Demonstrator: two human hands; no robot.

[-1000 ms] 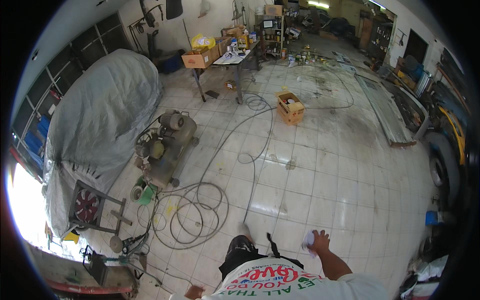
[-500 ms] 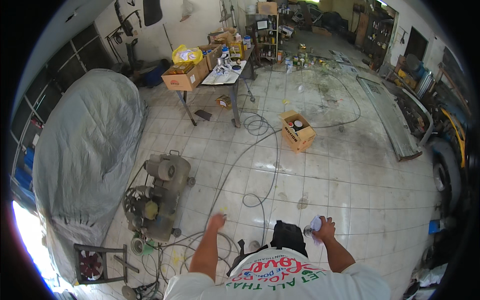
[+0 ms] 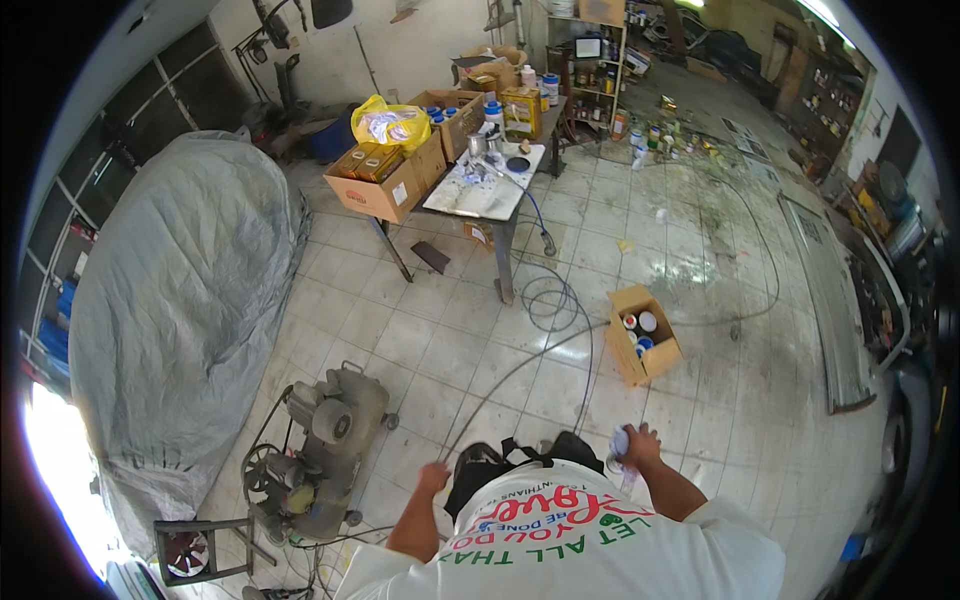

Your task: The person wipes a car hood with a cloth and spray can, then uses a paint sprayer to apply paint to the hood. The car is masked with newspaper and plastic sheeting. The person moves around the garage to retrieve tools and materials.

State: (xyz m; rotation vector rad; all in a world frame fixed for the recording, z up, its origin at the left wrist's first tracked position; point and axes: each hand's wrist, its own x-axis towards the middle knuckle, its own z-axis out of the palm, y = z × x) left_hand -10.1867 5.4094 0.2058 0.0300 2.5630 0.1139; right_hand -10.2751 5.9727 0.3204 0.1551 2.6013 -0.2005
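Observation:
My right hand (image 3: 643,447) is closed around a crumpled whitish cloth (image 3: 619,441), held low beside my body. Below that hand a pale part of the bundle hangs down, too small to make out. My left hand (image 3: 434,478) hangs at my other side, over the tiled floor near an air compressor (image 3: 335,425). Its fingers are too small and turned away to read, and I see nothing plainly in it. Ahead of my right hand stands an open cardboard box (image 3: 640,367) with several cans inside.
A table (image 3: 503,215) ahead carries cardboard boxes, a yellow bag (image 3: 390,125), tins and bottles. A black hose (image 3: 520,358) snakes over the floor. A grey-covered large shape (image 3: 185,320) fills the left side. A long metal panel (image 3: 825,310) lies at right.
I have moved forward toward the table and the open box, which now look nearer. My right hand keeps the cloth. My left hand has swung lower and nearer my body.

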